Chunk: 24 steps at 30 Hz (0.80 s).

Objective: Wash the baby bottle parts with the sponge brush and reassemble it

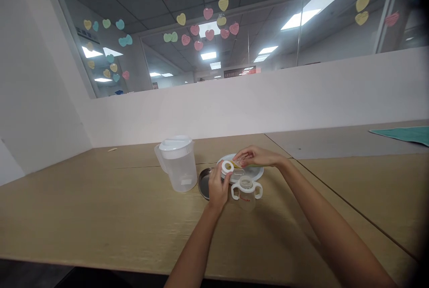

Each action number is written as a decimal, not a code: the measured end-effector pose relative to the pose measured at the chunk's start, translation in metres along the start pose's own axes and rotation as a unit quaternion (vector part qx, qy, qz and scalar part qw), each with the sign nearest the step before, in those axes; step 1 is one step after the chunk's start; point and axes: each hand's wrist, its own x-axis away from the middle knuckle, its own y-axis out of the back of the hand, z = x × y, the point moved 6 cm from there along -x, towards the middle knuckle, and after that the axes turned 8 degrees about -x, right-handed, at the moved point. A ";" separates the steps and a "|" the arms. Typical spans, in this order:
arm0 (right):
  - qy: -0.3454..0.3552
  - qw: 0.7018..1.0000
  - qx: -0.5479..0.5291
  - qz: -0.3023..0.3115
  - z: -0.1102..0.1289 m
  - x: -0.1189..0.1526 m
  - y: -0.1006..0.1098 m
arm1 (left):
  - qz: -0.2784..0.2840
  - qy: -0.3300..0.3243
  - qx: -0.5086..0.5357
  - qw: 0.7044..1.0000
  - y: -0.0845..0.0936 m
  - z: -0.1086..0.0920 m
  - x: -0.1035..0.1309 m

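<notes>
The left hand [217,188] grips a white ring cap [227,167]. The right hand [256,156] pinches a small piece at that cap, over a white plate [256,173]. A handled bottle [246,188] stands just near of them, a clear jug [179,163] to the left

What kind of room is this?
Probably an office. There's a long wooden desk, a big glass partition dotted with paper heart stickers, and ceiling light panels like offices have.

Both forearms are bare and extend from the lower frame toward 12 o'clock. Left hand [217,187]: wrist straight, fingers curled closed in a grip, thumb side up. Right hand [256,156]: at 1 o'clock from the left, palm down, fingertips pinched together, pointing toward 9 o'clock.
</notes>
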 end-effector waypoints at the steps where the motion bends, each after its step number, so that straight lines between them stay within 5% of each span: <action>1: -0.009 1.000 0.019 -0.021 -0.004 0.000 0.005 | -0.004 0.024 -0.004 1.000 0.000 0.005 -0.001; 3: -0.048 0.989 0.124 -0.069 -0.015 0.000 0.015 | 0.004 0.060 -0.029 0.998 -0.003 0.014 -0.001; 8: -0.196 0.903 0.369 -0.099 -0.046 -0.005 0.021 | 0.083 0.098 -0.127 0.984 -0.017 0.028 0.003; 13: -0.190 0.909 0.359 -0.092 -0.046 -0.008 0.015 | 0.116 0.142 -0.166 0.969 -0.023 0.033 0.007; 19: -0.149 0.912 0.368 -0.103 -0.015 -0.005 0.012 | 0.128 0.153 -0.167 0.966 -0.028 0.037 0.010; 24: -0.151 0.930 0.333 -0.038 0.009 0.004 -0.006 | 0.080 0.152 -0.176 0.969 -0.022 0.036 0.007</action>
